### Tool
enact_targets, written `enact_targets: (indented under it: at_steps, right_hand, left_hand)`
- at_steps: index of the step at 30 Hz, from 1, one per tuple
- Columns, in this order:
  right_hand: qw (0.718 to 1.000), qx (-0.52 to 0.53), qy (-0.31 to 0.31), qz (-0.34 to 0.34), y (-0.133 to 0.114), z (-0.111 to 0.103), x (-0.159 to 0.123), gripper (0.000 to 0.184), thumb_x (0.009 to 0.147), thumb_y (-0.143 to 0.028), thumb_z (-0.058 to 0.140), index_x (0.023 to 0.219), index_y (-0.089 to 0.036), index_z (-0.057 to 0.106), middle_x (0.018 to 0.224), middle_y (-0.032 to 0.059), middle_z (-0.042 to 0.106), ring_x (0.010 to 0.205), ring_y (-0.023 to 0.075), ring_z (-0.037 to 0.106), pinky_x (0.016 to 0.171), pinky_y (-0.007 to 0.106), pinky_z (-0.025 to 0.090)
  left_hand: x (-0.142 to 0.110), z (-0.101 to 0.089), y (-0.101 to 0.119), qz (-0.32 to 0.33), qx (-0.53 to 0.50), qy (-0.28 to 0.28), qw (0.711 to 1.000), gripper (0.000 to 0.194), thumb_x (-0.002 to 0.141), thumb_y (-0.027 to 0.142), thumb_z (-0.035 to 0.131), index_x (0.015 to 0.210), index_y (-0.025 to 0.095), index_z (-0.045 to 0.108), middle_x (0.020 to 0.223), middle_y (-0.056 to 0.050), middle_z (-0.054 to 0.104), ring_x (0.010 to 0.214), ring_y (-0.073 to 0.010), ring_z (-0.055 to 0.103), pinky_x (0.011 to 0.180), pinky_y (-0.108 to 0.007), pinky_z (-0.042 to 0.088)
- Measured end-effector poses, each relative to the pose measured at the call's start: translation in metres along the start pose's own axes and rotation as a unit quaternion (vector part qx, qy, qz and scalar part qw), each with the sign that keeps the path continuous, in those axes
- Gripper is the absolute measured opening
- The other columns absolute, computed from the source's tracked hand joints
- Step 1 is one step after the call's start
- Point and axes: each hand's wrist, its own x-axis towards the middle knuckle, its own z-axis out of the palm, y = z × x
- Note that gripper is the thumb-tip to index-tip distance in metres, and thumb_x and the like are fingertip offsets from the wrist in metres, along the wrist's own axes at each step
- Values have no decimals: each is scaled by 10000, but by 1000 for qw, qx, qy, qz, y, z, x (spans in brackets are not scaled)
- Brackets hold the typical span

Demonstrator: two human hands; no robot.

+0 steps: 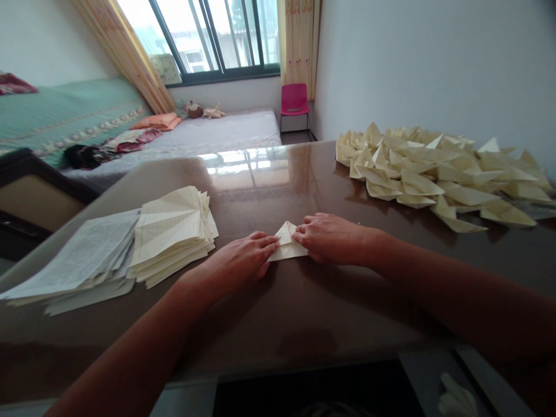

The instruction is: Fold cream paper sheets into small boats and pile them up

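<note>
A small cream sheet of folded paper, peaked at the top and straight along the bottom, lies on the brown table between my hands. My left hand has its fingers closed on the left edge of the paper. On the other side, the bent fingers of my right hand press together on its right edge, and the thumb is mostly hidden. A pile of folded paper boats covers the far right of the table. Left of my left hand sits a stack of creased cream sheets.
Flat printed sheets lie beside the cream stack at the table's left. The glossy table reflects the window. Beyond it are a bed and a pink chair. A dark wooden cabinet stands at the left.
</note>
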Motion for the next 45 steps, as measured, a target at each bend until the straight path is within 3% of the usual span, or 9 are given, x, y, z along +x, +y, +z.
enact_targets:
  at_steps: [9,14,19,25,28,32,37,40,45]
  right_hand:
    - [1000,12,5,27,-2,-2,2,242,824,-252,560,994,-110,659,853,135,703,835,242,645,736,309,419]
    - [999,16,16,32,-1,0,1,248,841,-290,550,1016,-144,648,867,118,703,849,246,648,743,316,415]
    - [999,23,11,26,1,1,1,259,841,-305,563,1029,-148,646,881,115,702,869,237,643,761,307,411]
    - [999,17,22,24,2,4,0,222,847,-321,557,971,-167,655,864,102,703,850,246,646,744,317,414]
    - [999,23,27,27,2,4,0,262,848,-343,565,1028,-170,642,878,100,704,860,247,651,742,310,415]
    - [998,27,46,40,0,3,0,396,850,-439,565,1114,-147,605,912,112,700,864,250,651,732,306,413]
    - [997,12,47,57,-3,3,1,426,848,-528,540,990,-139,638,891,116,690,893,266,620,757,335,385]
    - [997,-1,50,56,-5,4,2,351,883,-463,508,892,-145,656,906,118,679,958,276,580,774,344,362]
    - [996,56,36,54,7,6,2,181,879,-244,502,922,-186,668,983,84,668,920,209,580,715,282,352]
  left_hand:
    - [4,6,3,2,50,13,999,265,890,165,497,1123,144,620,1197,-71,645,1074,-219,586,893,-327,505]
    - [3,4,0,-3,41,14,999,238,936,261,460,1048,173,650,1165,-57,662,1025,-210,625,881,-339,512]
    - [3,3,-4,-14,-2,16,1000,291,948,350,443,1103,201,639,1179,-39,658,1048,-200,621,892,-331,507]
    - [4,7,-5,2,32,26,999,251,949,271,436,1028,179,655,1133,-48,673,993,-189,636,857,-308,507]
    - [3,10,-2,9,67,35,997,203,935,225,457,994,178,646,1126,-50,667,970,-177,633,795,-283,510]
    - [8,16,5,-19,125,60,990,241,939,244,449,1125,175,584,1057,-66,664,945,-196,609,727,-299,503]
    - [18,20,11,-48,110,79,990,263,961,290,386,1031,213,628,965,-48,647,937,-195,562,659,-275,464]
    - [19,21,8,-59,63,86,993,307,968,304,353,1002,225,648,960,-41,640,911,-178,550,662,-262,447]
    - [19,24,-3,-94,-39,92,991,322,962,350,365,995,242,667,972,-26,640,911,-163,550,744,-260,445]
